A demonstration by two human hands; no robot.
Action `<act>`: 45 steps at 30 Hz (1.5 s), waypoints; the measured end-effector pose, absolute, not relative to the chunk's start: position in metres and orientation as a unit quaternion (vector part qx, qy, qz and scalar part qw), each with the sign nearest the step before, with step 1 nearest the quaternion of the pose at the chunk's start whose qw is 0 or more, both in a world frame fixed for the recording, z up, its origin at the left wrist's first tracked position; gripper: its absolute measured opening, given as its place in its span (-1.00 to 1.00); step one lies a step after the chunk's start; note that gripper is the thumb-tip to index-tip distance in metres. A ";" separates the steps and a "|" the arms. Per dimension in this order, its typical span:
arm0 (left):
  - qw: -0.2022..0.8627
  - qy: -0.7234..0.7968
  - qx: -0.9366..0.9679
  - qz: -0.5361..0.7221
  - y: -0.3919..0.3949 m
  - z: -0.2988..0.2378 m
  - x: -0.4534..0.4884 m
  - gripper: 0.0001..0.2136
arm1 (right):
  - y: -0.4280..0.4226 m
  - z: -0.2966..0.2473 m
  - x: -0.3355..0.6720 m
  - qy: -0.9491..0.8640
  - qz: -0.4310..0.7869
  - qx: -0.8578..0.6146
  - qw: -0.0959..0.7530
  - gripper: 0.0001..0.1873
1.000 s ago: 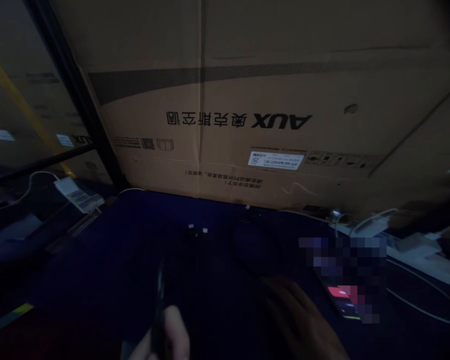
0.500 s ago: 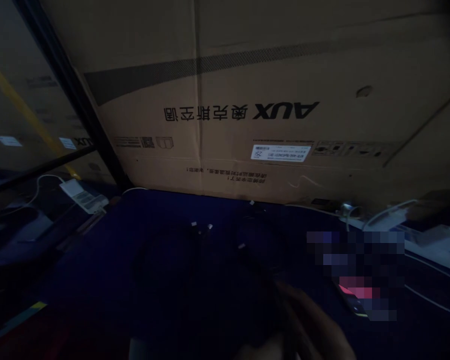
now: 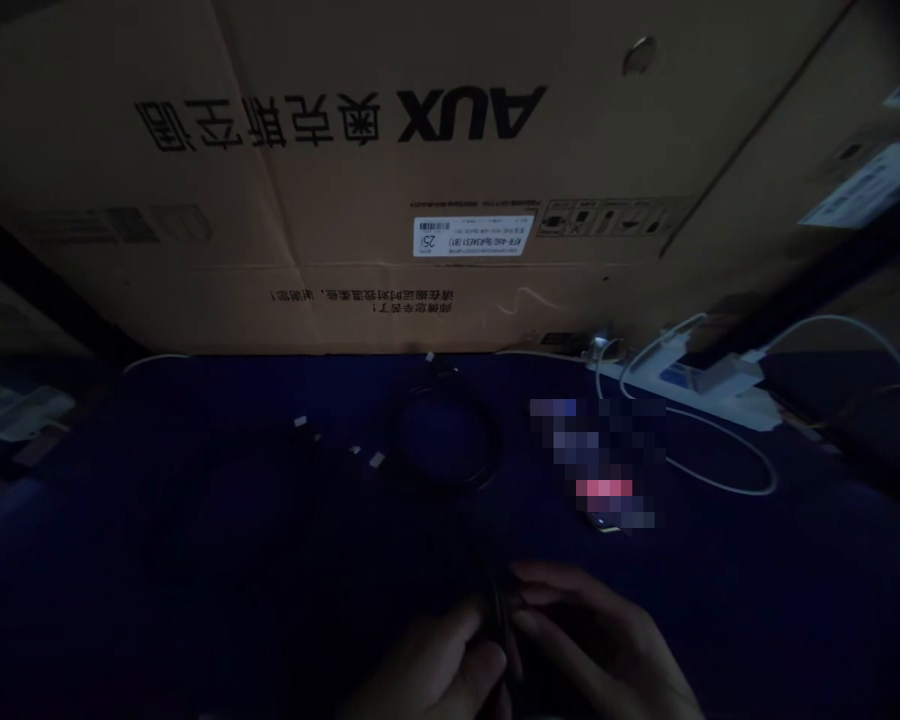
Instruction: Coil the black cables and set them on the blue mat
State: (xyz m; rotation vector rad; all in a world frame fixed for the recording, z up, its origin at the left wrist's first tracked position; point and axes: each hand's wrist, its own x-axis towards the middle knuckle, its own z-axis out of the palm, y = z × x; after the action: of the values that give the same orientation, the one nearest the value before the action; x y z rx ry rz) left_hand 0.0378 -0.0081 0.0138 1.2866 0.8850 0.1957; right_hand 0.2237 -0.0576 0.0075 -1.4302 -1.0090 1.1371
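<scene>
A dark cable (image 3: 499,610) runs between my hands at the bottom of the view, over the dark blue table. My left hand (image 3: 439,662) is closed on it, thumb and fingers pinched together. On the right side my right hand (image 3: 596,635) grips the same cable with its fingertips. A coiled black cable (image 3: 487,465) lies on the table just beyond my hands, with a pale connector end (image 3: 376,460) beside it. Another pale connector (image 3: 300,421) lies farther left; the cable around it is too dark to make out well.
A large cardboard box (image 3: 330,200) with upside-down print stands across the back. A blurred-out phone-like device (image 3: 607,523) lies to the right. Behind it is a white power strip (image 3: 735,405) with plugs and a white cable (image 3: 772,470). A pale device (image 3: 22,405) sits at the far left.
My view has turned to the right, bringing the power strip further into sight. Both hands now show clearly together on the cable; earlier the left was barely visible.
</scene>
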 end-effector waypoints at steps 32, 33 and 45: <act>0.763 0.417 0.493 0.017 -0.001 0.045 0.005 -0.88 | -0.043 0.006 0.198 -0.527 0.423 -0.557 0.483 -0.81; 0.777 0.413 0.473 0.034 -0.001 0.048 0.006 -0.88 | -0.045 0.007 0.192 -0.531 0.391 -0.561 0.501 -0.82; 0.785 0.413 0.451 0.099 -0.007 0.040 0.008 -0.80 | -0.052 -0.008 0.196 -0.697 0.046 -0.516 0.496 -0.67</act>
State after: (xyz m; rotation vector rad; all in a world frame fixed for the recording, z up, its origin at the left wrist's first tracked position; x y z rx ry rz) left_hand 0.0081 -0.0070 0.0404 0.9724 0.8904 0.2130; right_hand 0.1961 -0.0519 -0.0075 -1.2492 -1.6897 0.1110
